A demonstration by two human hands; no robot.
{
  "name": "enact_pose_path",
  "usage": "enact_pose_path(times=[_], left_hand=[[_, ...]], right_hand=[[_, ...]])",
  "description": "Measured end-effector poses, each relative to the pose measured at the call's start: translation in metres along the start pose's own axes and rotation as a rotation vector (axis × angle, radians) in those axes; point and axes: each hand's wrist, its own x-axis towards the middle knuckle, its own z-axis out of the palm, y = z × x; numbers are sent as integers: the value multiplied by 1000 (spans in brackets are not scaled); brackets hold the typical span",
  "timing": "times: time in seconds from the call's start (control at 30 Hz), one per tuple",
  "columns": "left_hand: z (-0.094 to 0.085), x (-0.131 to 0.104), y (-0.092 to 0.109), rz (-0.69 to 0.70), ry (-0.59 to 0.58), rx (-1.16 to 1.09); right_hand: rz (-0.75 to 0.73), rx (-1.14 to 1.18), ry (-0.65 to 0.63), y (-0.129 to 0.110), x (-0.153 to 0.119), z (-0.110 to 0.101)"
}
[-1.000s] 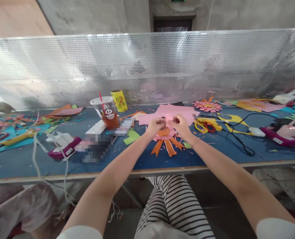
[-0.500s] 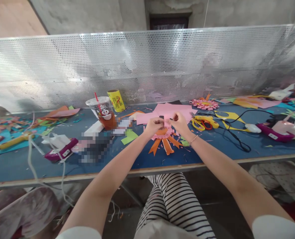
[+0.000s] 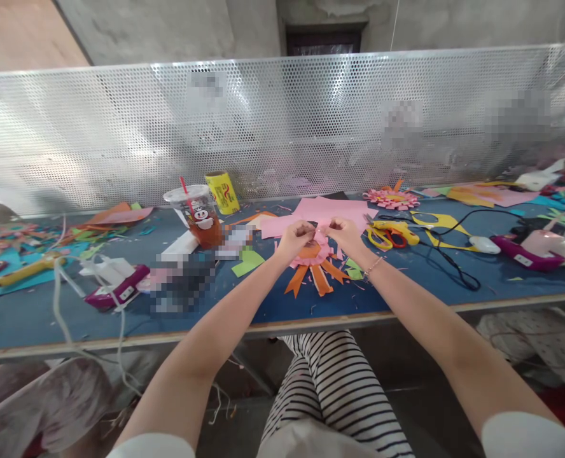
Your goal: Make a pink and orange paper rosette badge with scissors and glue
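Both hands meet above a paper rosette [image 3: 312, 256] with a pink fringed ring and orange ribbon tails, which lies on the blue table. My left hand [image 3: 298, 238] is closed in a pinch at the rosette's upper left. Facing it, my right hand [image 3: 343, 234] pinches a small pink paper strip [image 3: 321, 231] at the upper right. The left fingertips seem to touch this strip too, though the fingers partly hide it. Behind the hands lie pink paper sheets [image 3: 306, 208]. Yellow-handled scissors [image 3: 380, 235] rest right of my right hand.
Left stand a plastic drink cup [image 3: 201, 219] and a yellow can [image 3: 224, 193]. A yellow glue gun [image 3: 406, 232] and black cable lie right, near a purple power strip [image 3: 525, 253]. Another pink rosette [image 3: 391, 198] is behind. A perforated metal screen [image 3: 273, 127] backs the table [image 3: 273, 312].
My right hand has turned slightly and its fingertips have come nearer to the left ones. The rosette has stayed in place on the table.
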Motion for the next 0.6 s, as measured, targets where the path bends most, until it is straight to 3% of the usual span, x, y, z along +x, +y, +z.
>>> enact_pose_path(times=[0.23, 0.6], left_hand=[[3, -5, 2, 210, -14, 204], [1, 0, -4, 198, 26, 209]], right_hand=[[-46, 44, 62, 2, -2, 1], [-55, 199, 71, 6, 0, 4]])
